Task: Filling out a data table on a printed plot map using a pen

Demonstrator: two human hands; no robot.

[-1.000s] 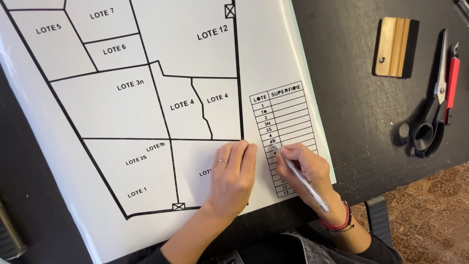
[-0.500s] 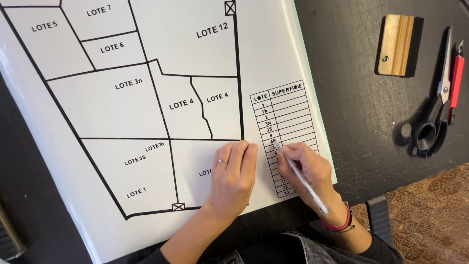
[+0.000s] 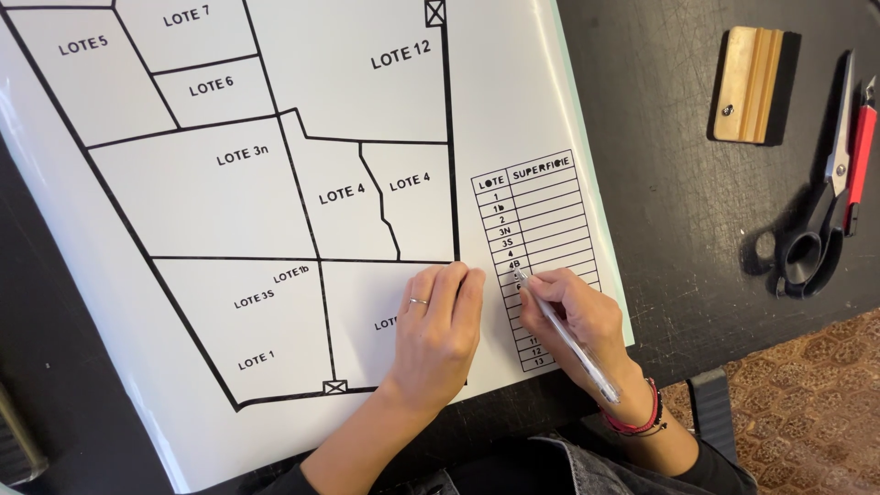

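Near the table's front edge, the right hand (image 3: 573,316), fingers clamped on a thin tool (image 3: 564,335), has barely shifted on the plot-map sheet's (image 3: 275,385) printed grid, the flat left hand (image 3: 438,335), fingers together, pinning it.

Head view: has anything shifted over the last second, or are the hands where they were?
Almost nothing. The right hand still holds the clear pen-like tool, tip on the small table printed on the white sheet, at the same row. The left hand stays flat beside it. The wooden squeegee, scissors and red-handled tool have not moved.
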